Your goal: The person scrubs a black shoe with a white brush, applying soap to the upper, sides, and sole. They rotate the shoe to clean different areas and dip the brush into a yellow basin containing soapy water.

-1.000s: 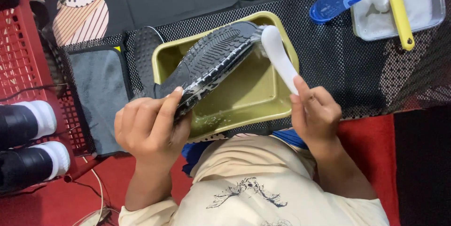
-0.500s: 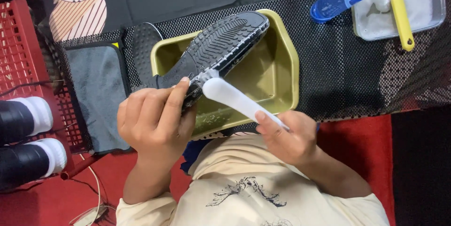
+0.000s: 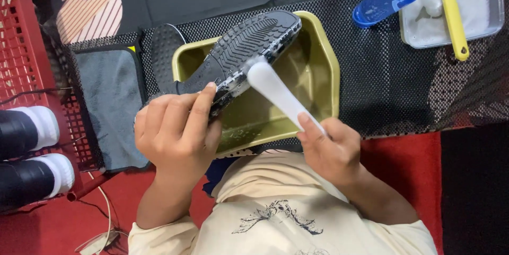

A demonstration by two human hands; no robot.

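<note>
The shoe (image 3: 238, 56) is gripped at its lower-left end by the closed left hand (image 3: 177, 128), sole up over the basin (image 3: 331, 69) at frame centre, its long axis running to the upper right, while the brush (image 3: 281, 93), clasped in the right hand (image 3: 331, 149), meets the sole's midpoint from the lower right.

Left hand (image 3: 177, 130) curled in a grip, index finger extended, right hand (image 3: 331, 149) closed, thumb laid forward, both forearms bent inward.
</note>
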